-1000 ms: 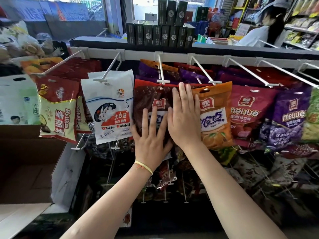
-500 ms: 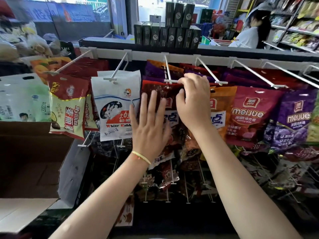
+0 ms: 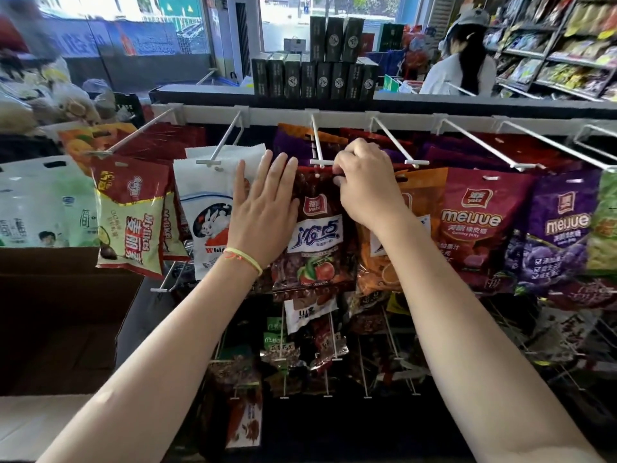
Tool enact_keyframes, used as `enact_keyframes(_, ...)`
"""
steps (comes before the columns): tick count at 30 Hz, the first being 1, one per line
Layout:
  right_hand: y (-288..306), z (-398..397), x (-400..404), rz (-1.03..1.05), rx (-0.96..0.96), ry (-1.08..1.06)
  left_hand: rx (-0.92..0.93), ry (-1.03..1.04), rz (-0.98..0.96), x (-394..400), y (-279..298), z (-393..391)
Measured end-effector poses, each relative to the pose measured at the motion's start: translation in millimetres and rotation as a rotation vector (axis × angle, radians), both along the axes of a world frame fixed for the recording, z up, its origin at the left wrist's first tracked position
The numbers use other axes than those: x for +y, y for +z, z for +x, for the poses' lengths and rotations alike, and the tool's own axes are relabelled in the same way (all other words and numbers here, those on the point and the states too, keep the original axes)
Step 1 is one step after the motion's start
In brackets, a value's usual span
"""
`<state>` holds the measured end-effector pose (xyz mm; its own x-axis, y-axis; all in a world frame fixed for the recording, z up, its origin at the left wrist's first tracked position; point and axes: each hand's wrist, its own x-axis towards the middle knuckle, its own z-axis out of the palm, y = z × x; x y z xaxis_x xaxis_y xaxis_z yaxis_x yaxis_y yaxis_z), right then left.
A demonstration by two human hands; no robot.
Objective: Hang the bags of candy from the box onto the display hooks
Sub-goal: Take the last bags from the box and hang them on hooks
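A dark red candy bag (image 3: 317, 242) with a white label hangs in the middle of the rack, just under the tip of a white display hook (image 3: 319, 152). My right hand (image 3: 364, 182) pinches the bag's top right corner beside the hook's tip. My left hand (image 3: 263, 208) lies flat with fingers spread against the bag's left side, partly over the white rabbit bag (image 3: 207, 208). The open cardboard box (image 3: 63, 312) stands at the lower left; its inside is dark.
An orange bag (image 3: 424, 195), a maroon jelly bag (image 3: 477, 228) and a purple jelly bag (image 3: 557, 235) hang to the right. A red and yellow bag (image 3: 130, 215) hangs to the left. Lower hooks hold several small packets (image 3: 310, 332). A person (image 3: 464, 65) stands behind the counter.
My right hand rose from lying flat on the bags to pinching the dark red bag's top by the hook. My left hand slid up and left along the bag.
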<state>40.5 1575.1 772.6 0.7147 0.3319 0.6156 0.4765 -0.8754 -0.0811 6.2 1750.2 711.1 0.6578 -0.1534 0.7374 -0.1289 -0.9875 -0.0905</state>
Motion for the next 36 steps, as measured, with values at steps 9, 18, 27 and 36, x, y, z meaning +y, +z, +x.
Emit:
enact_keyframes(9, -0.6, -9.5, -9.4, 0.278, 0.122, 0.144, 0.026, 0.010, 0.000, -3.0, -2.7, 3.4)
enact_keyframes(18, -4.0, -25.1, -15.4, 0.262, -0.055, 0.174, -0.200, -0.142, -0.284, -23.7, -11.3, -14.2)
enact_keyframes(27, -38.5, -52.7, -27.6, 0.288, -0.327, 0.005, -0.159, -0.299, -0.160, -58.0, -2.1, -25.1)
enact_keyframes(36, -26.6, -40.2, -25.4, 0.115, -0.121, -0.048, 0.226, 0.035, -0.115, -82.6, 32.5, -5.6)
